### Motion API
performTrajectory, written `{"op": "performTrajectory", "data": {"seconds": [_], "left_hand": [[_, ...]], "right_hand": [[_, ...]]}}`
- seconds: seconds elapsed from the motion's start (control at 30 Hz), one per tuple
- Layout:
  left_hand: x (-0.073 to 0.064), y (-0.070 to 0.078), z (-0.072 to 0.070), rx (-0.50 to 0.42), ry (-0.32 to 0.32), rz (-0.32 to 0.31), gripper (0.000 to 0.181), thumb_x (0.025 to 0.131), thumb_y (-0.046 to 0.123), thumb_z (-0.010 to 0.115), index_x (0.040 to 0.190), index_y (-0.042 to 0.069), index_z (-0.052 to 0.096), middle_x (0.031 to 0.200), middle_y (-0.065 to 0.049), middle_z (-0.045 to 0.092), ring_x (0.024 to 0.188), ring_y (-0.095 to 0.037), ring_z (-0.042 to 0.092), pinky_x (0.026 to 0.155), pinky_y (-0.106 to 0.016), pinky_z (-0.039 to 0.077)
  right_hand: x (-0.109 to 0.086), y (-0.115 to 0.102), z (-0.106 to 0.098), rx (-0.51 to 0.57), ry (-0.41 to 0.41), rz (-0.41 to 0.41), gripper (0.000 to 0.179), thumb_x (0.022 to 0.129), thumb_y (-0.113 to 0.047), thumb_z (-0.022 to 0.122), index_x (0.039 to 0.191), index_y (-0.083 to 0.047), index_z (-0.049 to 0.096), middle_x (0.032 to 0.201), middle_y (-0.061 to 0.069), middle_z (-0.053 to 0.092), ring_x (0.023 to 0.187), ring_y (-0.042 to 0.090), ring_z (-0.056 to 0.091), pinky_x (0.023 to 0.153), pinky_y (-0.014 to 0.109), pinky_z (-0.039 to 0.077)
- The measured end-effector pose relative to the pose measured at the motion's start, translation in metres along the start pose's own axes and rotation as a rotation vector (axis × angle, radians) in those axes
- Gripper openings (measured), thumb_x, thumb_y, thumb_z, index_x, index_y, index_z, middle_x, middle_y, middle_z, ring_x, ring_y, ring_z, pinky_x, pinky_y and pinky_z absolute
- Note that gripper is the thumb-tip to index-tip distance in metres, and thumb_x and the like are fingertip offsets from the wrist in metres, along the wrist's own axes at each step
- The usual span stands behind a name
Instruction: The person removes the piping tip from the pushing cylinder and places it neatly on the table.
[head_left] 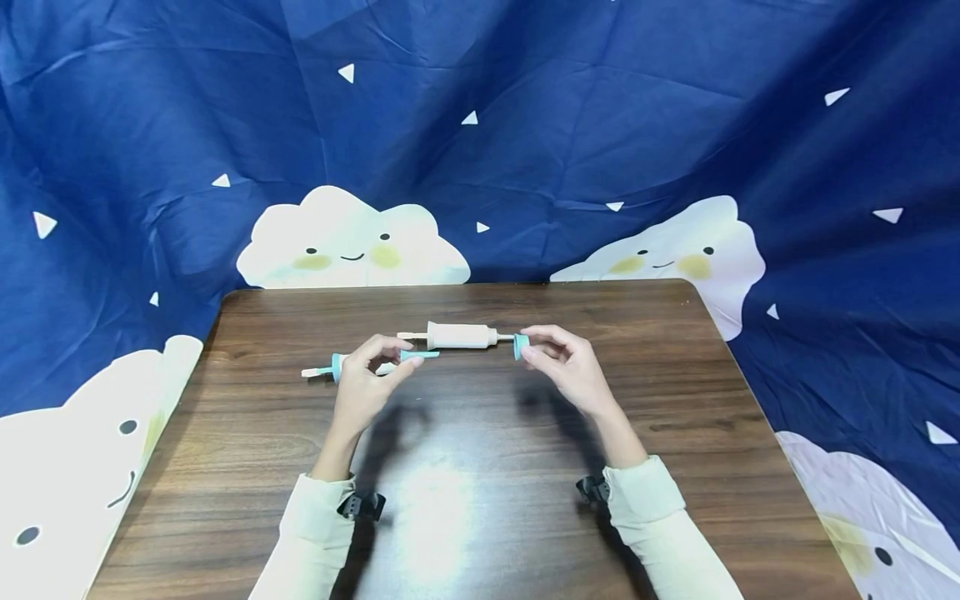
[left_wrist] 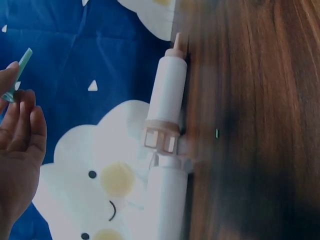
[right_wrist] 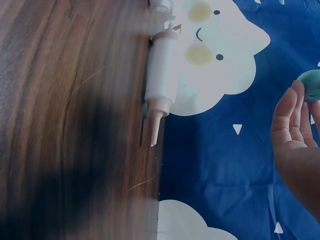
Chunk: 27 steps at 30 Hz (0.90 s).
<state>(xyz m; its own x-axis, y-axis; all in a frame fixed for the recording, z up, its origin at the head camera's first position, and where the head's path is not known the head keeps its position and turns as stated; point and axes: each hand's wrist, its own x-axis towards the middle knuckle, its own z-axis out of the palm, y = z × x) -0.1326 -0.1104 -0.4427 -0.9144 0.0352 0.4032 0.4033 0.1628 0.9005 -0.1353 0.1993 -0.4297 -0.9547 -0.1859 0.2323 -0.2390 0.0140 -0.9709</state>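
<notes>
My left hand (head_left: pixel 366 385) pinches a small tapered teal nozzle (head_left: pixel 422 354) between thumb and fingertips; it also shows in the left wrist view. Opposite it, my right hand (head_left: pixel 573 371) grips a round teal cap-like piece (head_left: pixel 521 347) at the fingertips, partly cut off in the right wrist view. Between and just beyond the hands lies a syringe-like tube (head_left: pixel 461 336) with a white barrel, beige collar and slim beige tip. A similar tube with a teal collar (head_left: pixel 337 367) and a pale rod lies at the left, its body largely hidden behind my left hand.
Everything lies on a dark wood-grain table (head_left: pixel 637 350) with rounded far corners. Beyond its far edge hangs a blue cloth (head_left: pixel 540 150) printed with white clouds and triangles. Glare brightens the tabletop between the forearms. A dark camera (head_left: pixel 362 505) is strapped on the left wrist.
</notes>
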Motion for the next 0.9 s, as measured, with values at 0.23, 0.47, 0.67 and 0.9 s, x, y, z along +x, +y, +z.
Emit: {"op": "performTrajectory", "data": {"seconds": [0.23,0.47,0.67,0.9], "left_hand": [[-0.006,0.003,-0.011,0.021,0.029,-0.059,0.020,0.085,-0.008,0.077,0.104,-0.006,0.073,0.095,-0.026,0.064,0.083,-0.013,0.059,0.075,-0.020,0.050],[-0.013,0.023,-0.019,0.007,0.054,-0.092,0.021,0.084,-0.009,0.077,0.105,-0.011,0.073,0.091,-0.028,0.063,0.082,-0.011,0.061,0.075,-0.019,0.055],[-0.020,0.014,-0.031,0.052,0.102,-0.111,0.027,0.083,-0.010,0.078,0.109,-0.013,0.071,0.086,-0.020,0.063,0.079,-0.009,0.060,0.073,-0.017,0.054],[-0.028,0.003,-0.044,0.107,0.157,-0.166,0.028,0.082,-0.008,0.080,0.108,-0.011,0.073,0.086,-0.024,0.068,0.077,-0.007,0.060,0.070,-0.016,0.052]], "right_hand": [[-0.006,0.006,-0.008,-0.002,0.035,0.014,0.031,0.094,0.004,0.068,0.122,0.016,0.061,0.103,0.013,0.069,0.085,0.020,0.071,0.075,0.032,0.060],[-0.010,0.012,-0.016,-0.021,0.069,0.023,0.030,0.093,0.005,0.069,0.121,0.015,0.063,0.102,0.011,0.068,0.083,0.011,0.069,0.072,0.027,0.059],[-0.017,0.019,-0.024,-0.045,0.090,0.035,0.029,0.093,0.005,0.069,0.120,0.015,0.064,0.099,0.011,0.067,0.082,0.008,0.067,0.072,0.024,0.058],[-0.025,0.030,-0.035,-0.097,0.128,0.055,0.030,0.093,0.002,0.071,0.120,0.014,0.064,0.098,0.016,0.067,0.080,0.007,0.066,0.071,0.026,0.058]]}}
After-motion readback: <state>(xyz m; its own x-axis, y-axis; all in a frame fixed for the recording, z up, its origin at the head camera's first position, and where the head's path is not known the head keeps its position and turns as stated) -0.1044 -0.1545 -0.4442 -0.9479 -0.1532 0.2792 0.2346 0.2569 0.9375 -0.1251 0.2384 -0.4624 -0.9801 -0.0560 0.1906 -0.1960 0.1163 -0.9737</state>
